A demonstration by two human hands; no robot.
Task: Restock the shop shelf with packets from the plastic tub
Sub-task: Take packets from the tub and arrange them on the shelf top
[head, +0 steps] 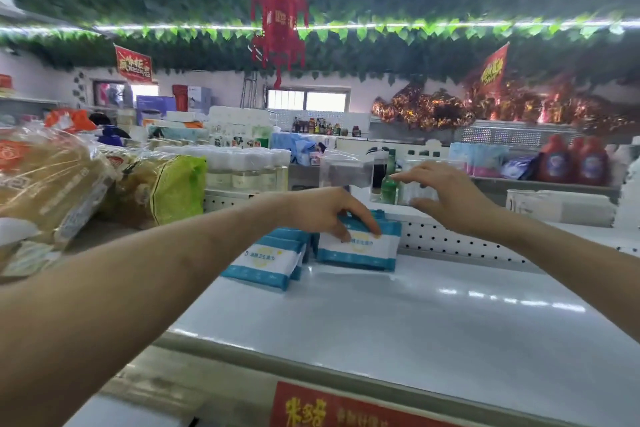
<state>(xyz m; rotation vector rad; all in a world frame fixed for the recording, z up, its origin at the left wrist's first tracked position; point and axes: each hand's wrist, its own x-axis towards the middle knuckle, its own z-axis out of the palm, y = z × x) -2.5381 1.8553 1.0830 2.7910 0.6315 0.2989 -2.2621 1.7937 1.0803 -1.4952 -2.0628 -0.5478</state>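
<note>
Left hand [325, 215] grips the top edge of an upright blue-and-white packet [358, 251], fingers curled over the front face. The packet stands on the shelf [381, 315] at the far side, close to the perforated back panel [450, 241]. It looks like it is being set in place, not yet released.

Right hand [448, 194] is raised just right of the left hand, fingers extended towards a clear plastic container [346, 172] behind the panel. Can't tell whether it holds anything; that area is blurred.

Just left of the held packet, a leaning row of matching packets [263, 262] already sits on the shelf, touching or nearly touching it.

Progress estimate: early. Only a handful of packets are placed, all at far left-centre. The near part and the whole right side of the shelf are bare white. The plastic tub is out of view, so remaining stock is unknown.

Surroundings: bagged goods [52, 180] on the left, white-capped bottles [242, 168] beyond, red label [311, 409] on the near shelf edge.
</note>
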